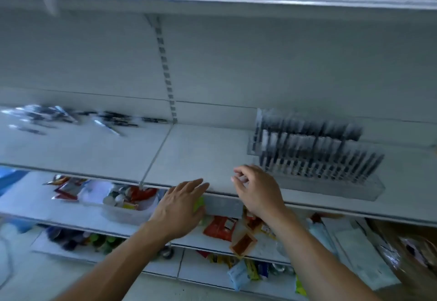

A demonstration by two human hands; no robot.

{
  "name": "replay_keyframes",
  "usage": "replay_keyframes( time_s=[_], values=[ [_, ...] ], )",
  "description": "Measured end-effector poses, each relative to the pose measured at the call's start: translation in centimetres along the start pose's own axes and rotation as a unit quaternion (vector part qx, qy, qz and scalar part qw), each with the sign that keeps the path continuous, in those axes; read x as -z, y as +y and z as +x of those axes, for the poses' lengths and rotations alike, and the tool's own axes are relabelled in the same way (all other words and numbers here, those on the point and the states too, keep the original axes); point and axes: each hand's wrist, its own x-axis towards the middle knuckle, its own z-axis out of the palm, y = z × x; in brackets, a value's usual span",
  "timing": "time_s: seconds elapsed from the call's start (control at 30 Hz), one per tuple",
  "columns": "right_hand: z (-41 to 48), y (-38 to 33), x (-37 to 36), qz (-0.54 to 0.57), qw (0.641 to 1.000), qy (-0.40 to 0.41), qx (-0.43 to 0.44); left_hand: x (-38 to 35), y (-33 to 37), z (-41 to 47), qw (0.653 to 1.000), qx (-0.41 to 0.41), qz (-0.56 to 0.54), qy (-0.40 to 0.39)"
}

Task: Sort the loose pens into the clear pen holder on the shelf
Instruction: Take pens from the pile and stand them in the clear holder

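The white metal shelf point(201, 154) carries the clear tiered plastic pen holder point(331, 183) near its right front edge. It looks nearly full. The loose dark and clear pens point(71, 118) lie scattered at the left back. I judge them light, stiff and slippery, best pinched mid-barrel. My left hand point(179, 206) is flat and empty over the front edge. My right hand point(255, 192) curls beside the holder; I cannot tell whether it pinches anything.
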Motion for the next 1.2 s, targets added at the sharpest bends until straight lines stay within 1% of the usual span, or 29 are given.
replay_keyframes(
  time_s=[0.13,0.3,0.4,0.53,0.67,0.83,1.03,1.13,1.2],
  values=[
    [3.0,-4.1,-4.0,-0.011,0.995,-0.09,0.031,1.4,-5.0,-3.1,0.995,0.091,-0.003,0.032],
    [7.3,-9.3,-9.7,-0.015,0.985,-0.154,0.079,2.3,-12.5,-4.6,0.981,0.18,-0.036,0.071],
    [10.5,-12.8,-13.0,-0.015,0.981,-0.174,0.085,3.2,-17.7,-3.6,0.975,0.202,-0.045,0.084],
    [15.0,-17.6,-17.1,-0.028,0.984,-0.163,0.071,5.0,-25.6,-0.9,0.975,0.208,-0.03,0.068],
    [19.6,-21.6,-20.3,-0.065,0.985,-0.147,0.054,6.5,-31.7,2.5,0.98,0.189,-0.023,0.052],
    [24.5,-23.6,-22.3,-0.11,0.988,-0.105,0.012,8.5,-36.4,7.6,0.992,0.119,0.015,0.037],
    [28.3,-22.3,-22.8,-0.142,0.986,-0.079,-0.023,9.6,-38.7,11.9,0.997,0.033,0.056,0.034],
    [28.8,-21.6,-22.7,-0.168,0.978,-0.107,-0.064,9.6,-39.4,13.2,0.999,0.024,0.041,0.011],
    [28.6,-21.3,-22.8,-0.187,0.974,-0.112,-0.066,9.3,-39.8,14.0,0.999,0.022,0.029,0.006]
  ],
)
